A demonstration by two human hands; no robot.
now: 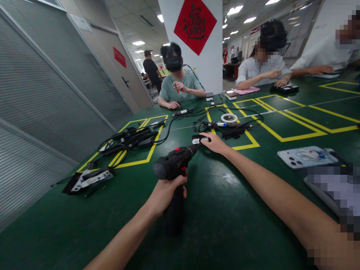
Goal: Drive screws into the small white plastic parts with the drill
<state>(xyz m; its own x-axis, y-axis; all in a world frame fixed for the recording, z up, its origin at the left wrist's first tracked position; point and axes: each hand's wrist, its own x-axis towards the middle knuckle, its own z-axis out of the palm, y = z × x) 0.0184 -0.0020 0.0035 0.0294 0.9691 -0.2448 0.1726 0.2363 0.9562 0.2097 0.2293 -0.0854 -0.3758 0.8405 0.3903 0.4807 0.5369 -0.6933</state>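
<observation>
My left hand (168, 193) is wrapped round the grip of a black cordless drill (174, 163) with red buttons. The drill stands upright on its battery base, its chuck aimed forward and right. Just beyond the chuck, the fingers of my right hand (214, 143) are closed on a small black device with a white label (197, 140). The drill's tip comes close to or touches that device; I cannot tell which. What lies under my right fingertips is hidden.
On the green table (135, 221), tangled black cables and tools (132, 138) lie left. Ahead are a pen-like tool (225, 125) and a white ring (228, 118). A phone (306, 156) sits right. Co-workers sit across the table, one person (182, 86) holding a red-handled screwdriver.
</observation>
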